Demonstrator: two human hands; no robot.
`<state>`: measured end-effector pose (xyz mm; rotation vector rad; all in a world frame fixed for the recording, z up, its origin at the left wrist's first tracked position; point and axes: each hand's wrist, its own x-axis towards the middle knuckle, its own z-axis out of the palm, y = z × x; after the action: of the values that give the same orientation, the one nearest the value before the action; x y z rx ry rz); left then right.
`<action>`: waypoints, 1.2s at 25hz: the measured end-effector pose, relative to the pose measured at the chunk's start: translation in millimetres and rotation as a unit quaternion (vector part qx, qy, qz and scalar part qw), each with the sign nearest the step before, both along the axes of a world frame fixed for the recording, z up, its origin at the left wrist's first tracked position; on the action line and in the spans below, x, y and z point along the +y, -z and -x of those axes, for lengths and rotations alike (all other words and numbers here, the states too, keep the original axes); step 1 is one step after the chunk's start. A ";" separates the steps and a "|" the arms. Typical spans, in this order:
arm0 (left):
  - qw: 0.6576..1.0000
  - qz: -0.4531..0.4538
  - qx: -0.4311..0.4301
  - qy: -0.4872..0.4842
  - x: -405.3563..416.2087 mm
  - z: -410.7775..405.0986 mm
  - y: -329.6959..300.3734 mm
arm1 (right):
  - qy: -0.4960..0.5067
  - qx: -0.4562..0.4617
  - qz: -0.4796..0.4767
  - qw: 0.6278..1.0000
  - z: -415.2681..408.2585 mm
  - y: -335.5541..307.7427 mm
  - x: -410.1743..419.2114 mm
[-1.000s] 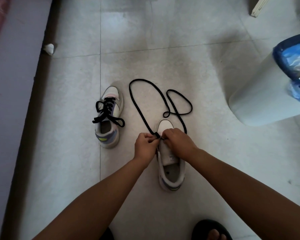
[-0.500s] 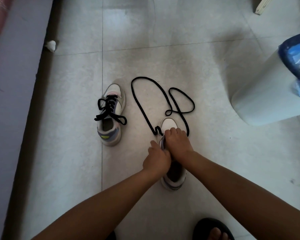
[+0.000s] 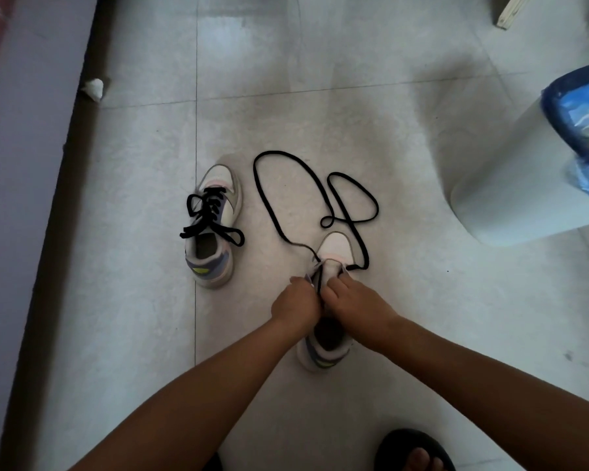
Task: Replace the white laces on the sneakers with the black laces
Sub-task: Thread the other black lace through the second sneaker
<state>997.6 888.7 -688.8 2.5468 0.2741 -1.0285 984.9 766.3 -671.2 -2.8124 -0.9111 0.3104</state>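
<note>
Down on the tiled floor (image 3: 320,113), both hands are working the near sneaker (image 3: 330,334). The left hand (image 3: 295,304) has curled fingers pulling at the left eyelet flap, and the right hand (image 3: 354,300) grips the right flap, spreading the throat. The loose black lace (image 3: 269,198) runs through the front eyelets, its 2 long tails snaking over the floor beyond the toe, 1 of them looped over itself.

That lace is flat, soft and floppy, my guess being it will twist and snag easily, so pinch it close to the stiff tip to feed an eyelet. The shoe looks light and likely to slide on tile, so hold it by the eyelet flaps or upper.

Count: 2 sneakers, 2 black laces. The far sneaker (image 3: 215,232), to the left, is already laced in black (image 3: 208,215). No white laces in view. Also 1 lined bin (image 3: 524,171) on the right, 1 white scrap (image 3: 94,88) by the wall, 1 sandalled foot (image 3: 419,453).
</note>
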 end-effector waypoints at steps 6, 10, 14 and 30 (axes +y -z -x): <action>0.997 0.012 -0.019 0.070 4.2 3.9 -3.0 | 0.067 0.029 -0.108 0.992 6.8 -2.7 -11.2; 0.936 0.029 -0.256 0.238 8.2 -2.8 -6.0 | 0.215 0.143 -0.142 0.956 -5.4 2.4 -12.5; 0.929 0.042 -0.262 0.258 11.3 -3.0 4.2 | 0.258 0.195 0.003 0.946 -24.1 1.1 -0.5; 0.949 0.135 -0.260 0.113 20.8 2.9 3.9 | 0.249 0.156 0.181 0.939 -29.3 12.2 8.7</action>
<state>994.7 909.5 -692.7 2.5150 -0.2909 -0.3915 1014.2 774.9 -683.4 -3.0499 -0.0638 0.8862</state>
